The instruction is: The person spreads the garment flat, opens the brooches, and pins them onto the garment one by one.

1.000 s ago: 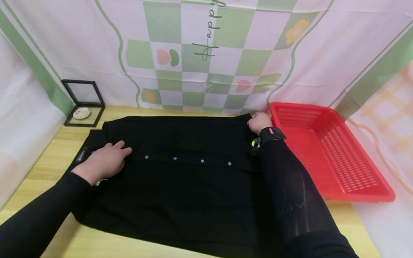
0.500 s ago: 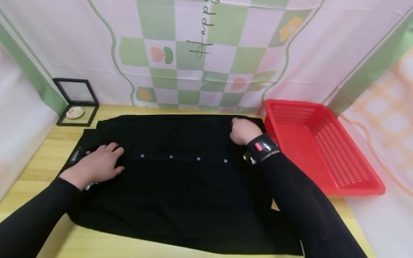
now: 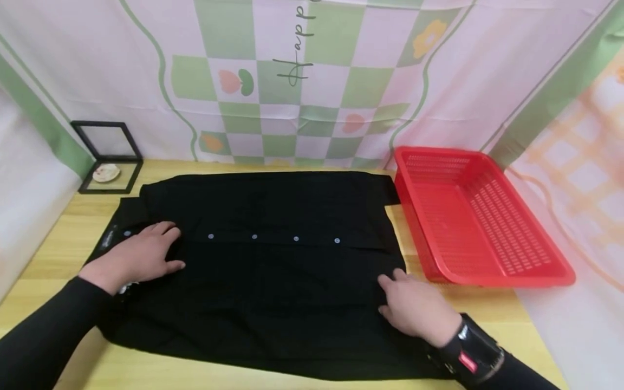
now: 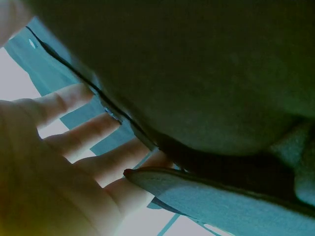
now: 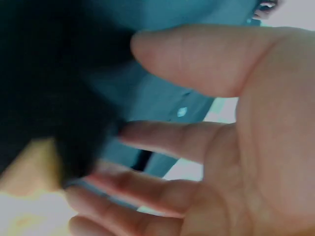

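A black button-up shirt (image 3: 273, 287) lies spread sideways, its front facing up, collar end at the left and hem end at the right. Small pale buttons run in a row across its middle. My left hand (image 3: 138, 254) rests palm down near the collar, fingers spread; in the left wrist view its fingers (image 4: 93, 128) reach straight along the cloth. At the hem end, my right hand (image 3: 421, 306) hovers low over the near part of the shirt, its fingertips at the cloth. Relaxed, parted fingers and thumb show in the right wrist view, with dark fabric (image 5: 162, 98) beyond them.
A red perforated plastic basket (image 3: 414, 216) stands right of the shirt. At the back left, a black frame (image 3: 104, 190) props open with a small pale round item (image 3: 106, 173) in it. A patterned curtain (image 3: 273, 49) hangs behind the wooden table (image 3: 53, 254).
My right hand has let go of the shirt's far hem corner and come toward me to the near hem side. The left hand has stayed near the collar, its thumb spreading out.
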Tool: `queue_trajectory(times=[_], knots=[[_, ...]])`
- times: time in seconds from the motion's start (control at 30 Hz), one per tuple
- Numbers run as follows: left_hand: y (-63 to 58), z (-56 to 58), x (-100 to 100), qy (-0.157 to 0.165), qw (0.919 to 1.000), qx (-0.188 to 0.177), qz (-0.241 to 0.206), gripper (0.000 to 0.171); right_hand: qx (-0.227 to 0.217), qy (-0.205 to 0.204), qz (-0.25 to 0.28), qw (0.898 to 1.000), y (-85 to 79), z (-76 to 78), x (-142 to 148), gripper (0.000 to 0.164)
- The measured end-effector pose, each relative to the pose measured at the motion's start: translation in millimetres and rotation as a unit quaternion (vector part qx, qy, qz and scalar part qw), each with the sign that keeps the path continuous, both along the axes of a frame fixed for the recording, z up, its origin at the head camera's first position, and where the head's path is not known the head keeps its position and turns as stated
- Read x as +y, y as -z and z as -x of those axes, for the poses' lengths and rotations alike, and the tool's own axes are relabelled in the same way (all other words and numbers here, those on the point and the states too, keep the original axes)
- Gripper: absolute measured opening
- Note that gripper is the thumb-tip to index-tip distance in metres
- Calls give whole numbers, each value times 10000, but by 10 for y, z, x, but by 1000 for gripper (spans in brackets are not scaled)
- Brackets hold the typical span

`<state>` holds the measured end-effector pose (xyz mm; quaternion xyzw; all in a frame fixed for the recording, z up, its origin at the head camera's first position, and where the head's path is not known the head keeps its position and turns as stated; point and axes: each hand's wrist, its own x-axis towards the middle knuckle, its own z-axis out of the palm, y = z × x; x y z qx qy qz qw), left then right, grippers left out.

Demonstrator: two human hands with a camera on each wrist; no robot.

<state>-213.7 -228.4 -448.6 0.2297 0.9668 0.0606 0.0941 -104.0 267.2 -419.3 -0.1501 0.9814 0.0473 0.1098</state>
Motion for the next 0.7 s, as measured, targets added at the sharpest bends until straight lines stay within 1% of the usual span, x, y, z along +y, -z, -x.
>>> queue_trajectory(times=[0.07,0.13,0.2,0.27,0.33,0.37,0.47,0.53,0.57,0.6,0.63,0.7], knots=[[-7,-2,-5,-12,10000,-15,15,69,118,-69,9,9999,54,-130,95,57],[-9,-3,-3,-24,10000,-31,27,69,129,-112,4,9999,93,-217,162,62],[-7,0,0,-17,10000,-36,38,70,24,-86,-48,9999,108,-277,199,65],[-1,5,-5,-17,10000,-27,51,70,-12,-82,-35,10000,103,-288,200,63],[3,9,-6,-21,10000,-31,55,70,167,-147,85,9997,92,-254,183,61],[6,12,-7,-21,10000,-44,62,71,353,-203,176,9990,89,-222,172,61],[-1,-1,-20,-55,9999,-76,73,74,989,-422,482,9930,96,-58,117,65],[-15,-29,-38,-125,9998,-100,145,79,1164,-445,615,9903,111,62,79,72],[-22,-52,-49,-167,9996,-106,213,80,1135,-408,663,9905,122,117,63,75],[-31,-80,-59,-212,9993,-106,280,82,1014,-348,666,9920,132,166,49,77],[-39,-112,-71,-267,9990,-125,342,84,804,-249,650,9943,143,205,38,79],[-45,-176,-94,-412,9978,-218,475,87,235,13,558,9982,163,256,29,81]])
